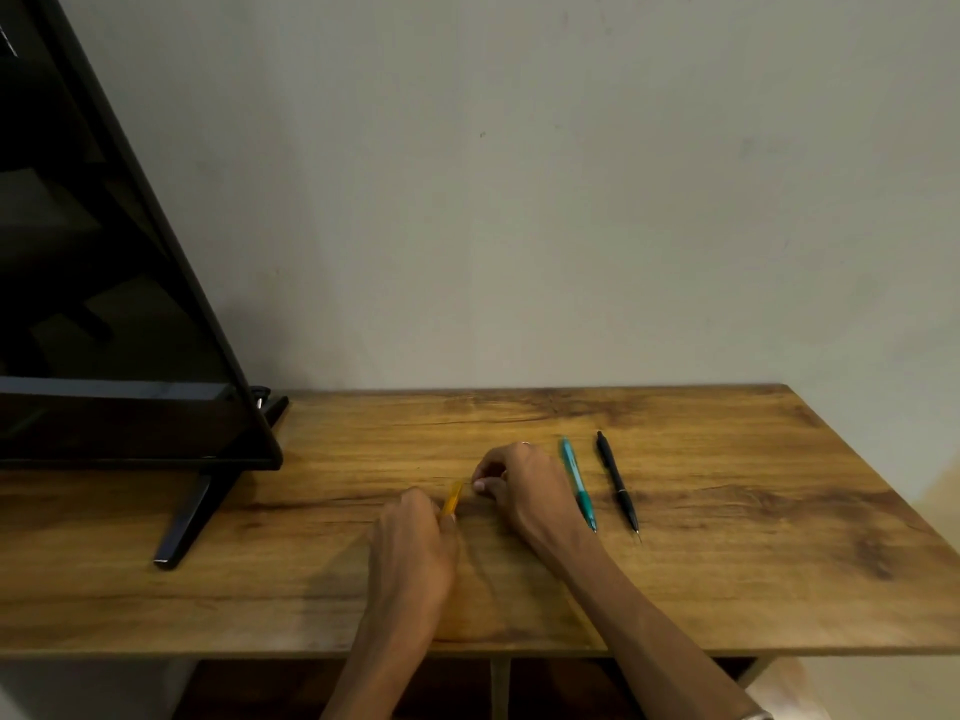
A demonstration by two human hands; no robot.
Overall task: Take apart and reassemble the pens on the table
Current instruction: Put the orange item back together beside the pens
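left hand [413,537], orange pen [453,498] between hands

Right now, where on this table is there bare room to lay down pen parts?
Bare wood lies right of the black pen out to the table edge, along the back by the wall, and at front left between the monitor foot and the left hand. The centre is crowded: both hands hold the orange pen, the right hand beside the teal pen.

left hand [413,537]: back up, fingers curled, gripping an orange pen [453,498]
right hand [519,485]: fingers bent, fingertips pinching at pen's far end
forearms: both bare, reaching forward, converging
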